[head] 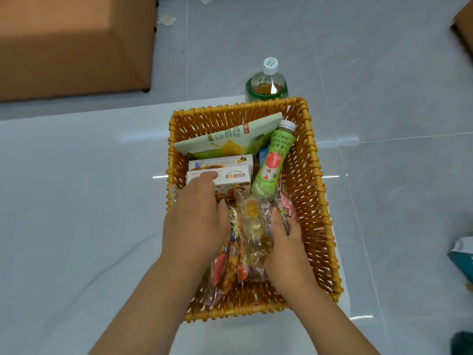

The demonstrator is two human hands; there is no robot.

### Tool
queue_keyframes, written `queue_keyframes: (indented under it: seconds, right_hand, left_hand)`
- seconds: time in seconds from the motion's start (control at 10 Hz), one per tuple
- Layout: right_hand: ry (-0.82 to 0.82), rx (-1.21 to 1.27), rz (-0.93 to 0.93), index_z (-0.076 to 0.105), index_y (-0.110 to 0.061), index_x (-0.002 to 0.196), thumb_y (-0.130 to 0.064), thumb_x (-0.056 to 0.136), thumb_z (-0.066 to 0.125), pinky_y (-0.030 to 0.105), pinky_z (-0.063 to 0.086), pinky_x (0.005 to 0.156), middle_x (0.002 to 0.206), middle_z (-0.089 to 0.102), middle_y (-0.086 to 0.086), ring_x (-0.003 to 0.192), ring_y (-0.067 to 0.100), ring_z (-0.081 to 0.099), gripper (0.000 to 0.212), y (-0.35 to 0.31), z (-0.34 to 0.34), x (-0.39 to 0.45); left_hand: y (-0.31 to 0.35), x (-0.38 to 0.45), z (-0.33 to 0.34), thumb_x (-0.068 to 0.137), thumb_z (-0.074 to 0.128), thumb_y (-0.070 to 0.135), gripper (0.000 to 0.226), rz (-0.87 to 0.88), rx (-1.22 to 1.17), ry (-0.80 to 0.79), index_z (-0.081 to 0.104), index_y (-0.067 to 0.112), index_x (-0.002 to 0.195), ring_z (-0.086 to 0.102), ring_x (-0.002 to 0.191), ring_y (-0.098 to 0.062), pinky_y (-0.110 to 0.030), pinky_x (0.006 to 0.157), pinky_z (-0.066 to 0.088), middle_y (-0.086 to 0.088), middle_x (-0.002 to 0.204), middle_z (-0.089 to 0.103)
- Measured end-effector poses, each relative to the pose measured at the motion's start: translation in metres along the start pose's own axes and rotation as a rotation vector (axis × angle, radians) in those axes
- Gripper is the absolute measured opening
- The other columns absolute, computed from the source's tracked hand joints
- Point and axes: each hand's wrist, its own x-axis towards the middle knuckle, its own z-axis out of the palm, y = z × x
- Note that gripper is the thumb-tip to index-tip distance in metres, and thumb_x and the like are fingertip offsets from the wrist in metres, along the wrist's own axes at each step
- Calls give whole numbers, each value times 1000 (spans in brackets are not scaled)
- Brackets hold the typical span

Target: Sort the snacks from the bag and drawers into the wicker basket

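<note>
Plainly, those crinkly snack packets (252, 226) in the wicker basket (317, 201) are light, slippery and crushable, so pinch their sealed ends; your right hand (286, 242) seems to grip one, while your left hand (197, 216) rests flat.

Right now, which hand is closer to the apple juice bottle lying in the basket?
Right. The right hand sits just below the apple juice bottle, its fingertips near the bottle's bottom end. The left hand is farther off to the side, resting on the cookie box.

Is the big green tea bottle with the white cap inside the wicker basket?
No, the big green tea bottle stands on the floor just beyond the far rim of the wicker basket, outside it.
</note>
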Motion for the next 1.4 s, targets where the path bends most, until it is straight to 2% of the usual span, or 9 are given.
queue_keyframes:
  seconds: [0.2, 0.3, 0.4, 0.5, 0.6, 0.8, 1.0, 1.2, 1.4]
  right_hand:
    - [-186, -37, 56, -2, -29, 154, -28, 85, 67, 44, 33, 114, 159, -2, 3, 144, 32, 19, 97, -14, -23, 6]
    - [-136, 32, 4, 37, -20, 144, -24, 84, 62, 46, 40, 108, 150, 26, 5, 132, 29, 38, 65, -26, -43, 19]
    - [119, 184, -126, 49, -15, 136, -10, 86, 55, 32, 46, 97, 135, 45, 5, 111, 21, 52, 50, -48, -62, 36]
    - [372, 202, -243, 40, -19, 143, -5, 89, 55, 24, 34, 102, 144, 32, 4, 130, 19, 38, 57, -75, -82, 59]
    - [445, 174, -267, 27, -26, 149, -5, 88, 58, 35, 29, 113, 155, 11, 8, 142, 27, 19, 71, -99, -90, 91]
    - [285, -9, -166, 47, -20, 130, -8, 81, 60, 37, 42, 93, 141, 24, 3, 131, 34, 21, 52, -121, -61, 129]
    - [288, -136, -293, 39, -26, 141, -4, 89, 52, 35, 37, 83, 141, 27, 4, 125, 36, 27, 57, -108, -73, 141]
    - [180, -151, -310, 13, -30, 153, -4, 87, 57, 47, 39, 107, 159, 1, 6, 142, 38, 17, 84, -98, -91, 119]
    - [211, -251, -314, 15, -20, 152, -11, 87, 59, 45, 27, 112, 157, 7, 12, 144, 35, 7, 79, -102, -123, 81]
  left_hand:
    - [-12, 95, 32, 93, 58, 16, 58, 313, 190, -352, 36, 22, 147, 33, 137, -21, -42, 108, 38, 0, 150, 38]
    - [-19, 117, 34, 90, 61, 12, 66, 348, 274, -404, 33, 21, 149, 33, 139, -24, -45, 111, 36, -2, 152, 37]
    - [-30, 128, 34, 90, 61, 15, 66, 308, 332, -489, 34, 26, 149, 37, 137, -26, -45, 108, 40, -3, 153, 37]
    - [-32, 132, 33, 92, 61, 23, 63, 333, 398, -517, 35, 30, 149, 43, 133, -26, -45, 103, 44, -2, 150, 40]
    - [-29, 132, 32, 90, 64, 29, 65, 392, 484, -472, 34, 31, 147, 51, 124, -27, -40, 88, 51, -2, 143, 46]
    - [-28, 125, 37, 95, 56, 31, 53, 407, 650, -423, 37, 26, 143, 58, 110, -30, -37, 68, 44, -7, 129, 51]
    - [-28, 123, 34, 95, 57, 35, 67, 321, 593, -476, 22, 26, 151, 45, 125, -32, -44, 84, 46, -8, 136, 42]
    - [-16, 119, 27, 96, 55, 27, 60, 284, 525, -493, 27, 21, 149, 45, 126, -32, -45, 91, 47, -10, 140, 42]
    - [7, 105, -14, 96, 53, 22, 54, 210, 422, -399, 34, 19, 146, 48, 126, -29, -43, 88, 49, -7, 143, 41]
